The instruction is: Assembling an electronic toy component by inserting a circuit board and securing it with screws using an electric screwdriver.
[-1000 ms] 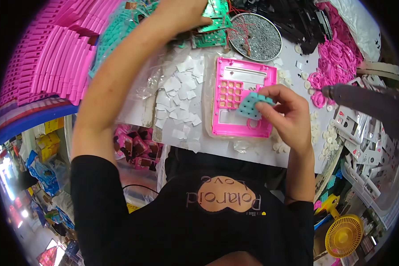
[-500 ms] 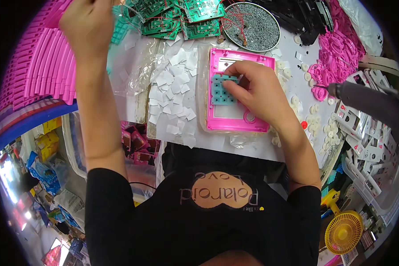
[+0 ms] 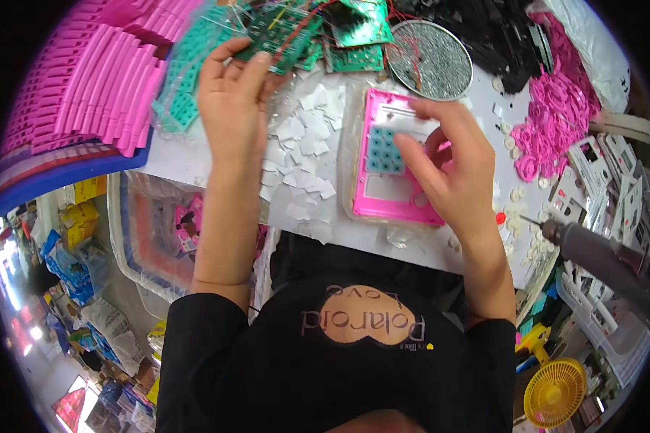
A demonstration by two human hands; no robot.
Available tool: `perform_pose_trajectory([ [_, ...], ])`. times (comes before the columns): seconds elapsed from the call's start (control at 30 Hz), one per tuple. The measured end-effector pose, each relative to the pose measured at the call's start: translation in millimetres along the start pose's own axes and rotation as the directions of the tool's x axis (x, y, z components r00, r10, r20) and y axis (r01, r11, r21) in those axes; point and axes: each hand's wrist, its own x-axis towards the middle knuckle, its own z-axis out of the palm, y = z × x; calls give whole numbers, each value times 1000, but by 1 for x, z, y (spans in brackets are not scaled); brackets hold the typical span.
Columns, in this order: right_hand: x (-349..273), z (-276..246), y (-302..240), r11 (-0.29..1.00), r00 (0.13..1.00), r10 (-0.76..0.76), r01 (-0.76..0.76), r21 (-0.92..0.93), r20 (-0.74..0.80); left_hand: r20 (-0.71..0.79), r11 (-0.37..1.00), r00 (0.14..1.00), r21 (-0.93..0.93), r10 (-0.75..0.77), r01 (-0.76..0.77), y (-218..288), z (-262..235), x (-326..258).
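Three containers worth a look on this bench. Up top sits a round dish (image 3: 472,66), filled with small grey metal bits (image 3: 440,61), too tiny for me to tell what they are, with thin red wires draped over it. Over on the left, pink slatted panels (image 3: 101,79) are stacked above a blue edge (image 3: 123,160), and down below the table there's a pale-rimmed bin (image 3: 113,216) with a pink piece (image 3: 188,225) in it. The pink casing (image 3: 401,211) kinda counts as a holder too: it lies flat on the table, and the teal keypad (image 3: 384,150) is sitting in its left half, buttons' grid lined up with the frame.

Hands-wise, the left hand (image 3: 235,97) is up past the white paper squares (image 3: 300,148), thumb and fingers pinched on the near left edge of a dark green circuit board (image 3: 289,40), which is tilted with wires on it. The right hand (image 3: 455,162) is over the casing's right side, palm down-ish, thumb and index apart, thumb tip right by the keypad. Can't tell if it's actually touching.
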Motion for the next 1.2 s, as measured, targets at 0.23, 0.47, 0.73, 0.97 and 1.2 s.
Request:
perform_pose_trajectory([
  [0.23, 84, 38, -19, 700, 869, 329, -488, 522, 370, 166, 997, 986, 63, 35, -46, -3, 33, -12],
  [0.47, 170, 48, -9, 747, 692, 349, -613, 259, 631, 80, 961, 987, 229, 140, -155, 17, -2, -2],
  [0.73, 151, 32, 1, 301, 893, 21, -435, 849, 450, 43, 995, 996, 56, 75, -77, 6, -26, -17],
  [0.97, 144, 46, -5, 456, 722, 271, -679, 575, 637, 232, 935, 934, -169, -271, 313, -10, 12, -27],
  [1.2, 142, 35, -14, 176, 714, 99, -698, 694, 693, 301, 941, 934, -214, -193, 263, -7, 32, -7],
])
